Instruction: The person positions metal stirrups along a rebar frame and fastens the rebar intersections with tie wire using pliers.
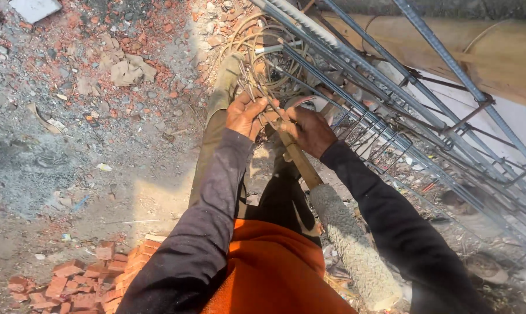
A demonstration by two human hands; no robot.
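In the head view, the left hand (244,115) is closed around a bundle of thin wires (257,87) that fan up and away from its fingers, above the person's knee. The right hand (310,131) sits just beside it, gripping a wooden stick (301,160) that runs down between the forearms. A rebar cage (391,110) slants along the right, with broken bricks (71,285) at lower left.
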